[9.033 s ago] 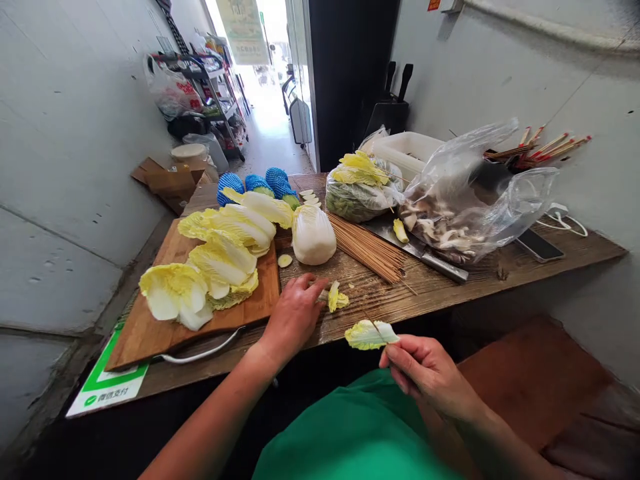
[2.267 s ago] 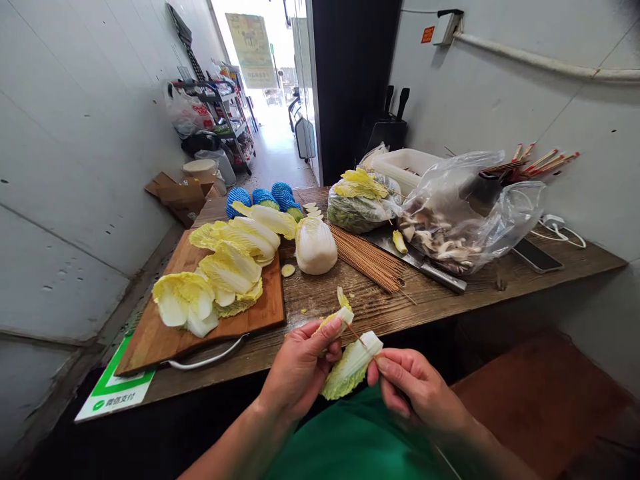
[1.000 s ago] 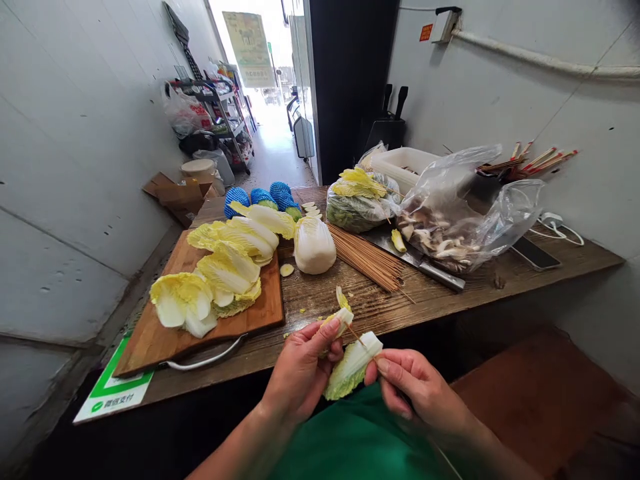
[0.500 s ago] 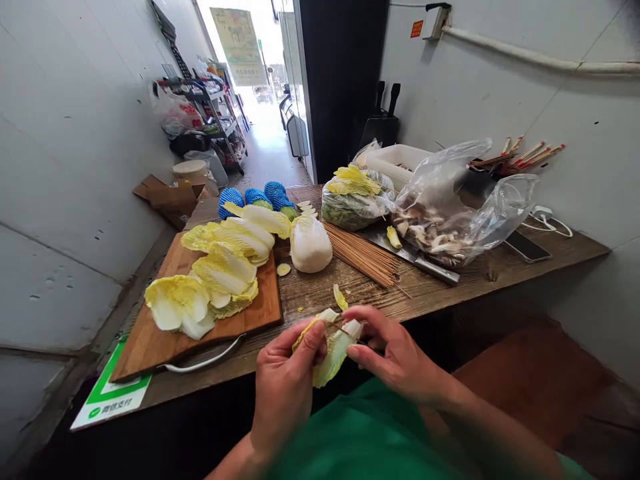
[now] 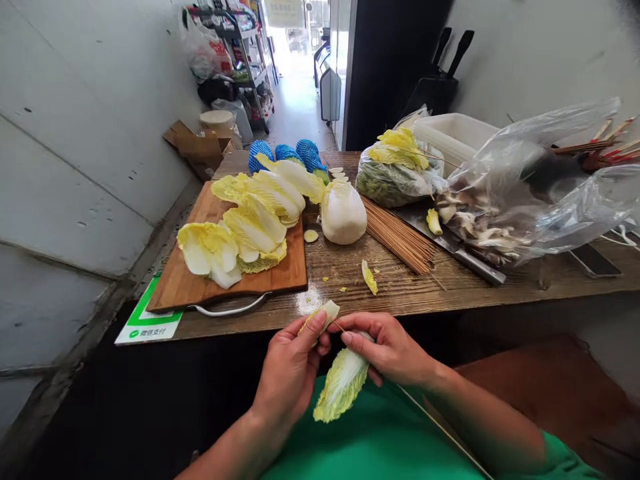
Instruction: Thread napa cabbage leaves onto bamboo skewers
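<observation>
Head view: a small folded cabbage piece point(image 5: 320, 315) is pinched in the left hand point(image 5: 293, 367), its grip closed on it, while the right hand point(image 5: 387, 347) is clamped on a bamboo skewer point(image 5: 435, 427) already threaded through a cabbage leaf point(image 5: 343, 385), below the tabletop point(image 5: 450, 293) edge. The piece should be kept folded tight and pierced through its thick rib. Compared with half a second before, both hands are lower.

Both hands point(image 5: 345, 353) thread cabbage leaf point(image 5: 341, 385) onto skewer point(image 5: 440, 430).
</observation>
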Action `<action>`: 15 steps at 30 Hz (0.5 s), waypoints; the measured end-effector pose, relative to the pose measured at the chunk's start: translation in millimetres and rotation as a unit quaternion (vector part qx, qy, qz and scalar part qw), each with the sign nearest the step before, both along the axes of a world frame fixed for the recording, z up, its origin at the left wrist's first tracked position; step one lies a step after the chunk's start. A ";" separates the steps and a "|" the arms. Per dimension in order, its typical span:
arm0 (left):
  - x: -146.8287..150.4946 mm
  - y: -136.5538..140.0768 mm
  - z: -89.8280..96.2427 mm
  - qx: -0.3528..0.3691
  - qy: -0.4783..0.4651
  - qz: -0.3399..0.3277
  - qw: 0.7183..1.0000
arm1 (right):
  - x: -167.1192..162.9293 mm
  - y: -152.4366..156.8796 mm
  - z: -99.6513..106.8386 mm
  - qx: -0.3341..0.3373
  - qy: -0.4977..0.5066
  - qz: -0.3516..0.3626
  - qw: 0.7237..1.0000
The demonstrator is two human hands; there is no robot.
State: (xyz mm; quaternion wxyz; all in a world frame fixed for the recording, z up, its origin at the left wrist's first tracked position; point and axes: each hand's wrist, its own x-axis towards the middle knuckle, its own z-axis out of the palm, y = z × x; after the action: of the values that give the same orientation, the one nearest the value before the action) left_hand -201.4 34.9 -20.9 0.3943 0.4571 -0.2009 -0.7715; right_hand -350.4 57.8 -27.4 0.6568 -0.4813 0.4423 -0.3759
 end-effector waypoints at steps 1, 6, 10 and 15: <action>0.4 -1.5 -0.3 0.011 0.006 0.003 1.000 | 0.7 0.3 0.4 0.006 0.002 -0.002 1.000; 0.3 -6.8 0.0 0.048 0.039 0.012 0.998 | 1.9 2.4 3.5 0.036 -0.008 -0.034 0.999; 0.2 -6.6 0.2 0.049 0.045 0.001 0.998 | 2.5 3.6 1.2 0.039 -0.009 -0.047 0.998; -1.2 -4.9 2.5 0.035 0.042 -0.017 0.998 | 1.3 2.4 0.4 0.036 -0.007 -0.051 0.998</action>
State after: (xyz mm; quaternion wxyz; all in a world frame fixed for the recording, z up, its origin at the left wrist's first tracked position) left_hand -202.6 30.0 -18.4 0.3729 0.4342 -0.1648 -0.8033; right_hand -349.2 60.3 -27.0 0.6567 -0.4315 0.4748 -0.3963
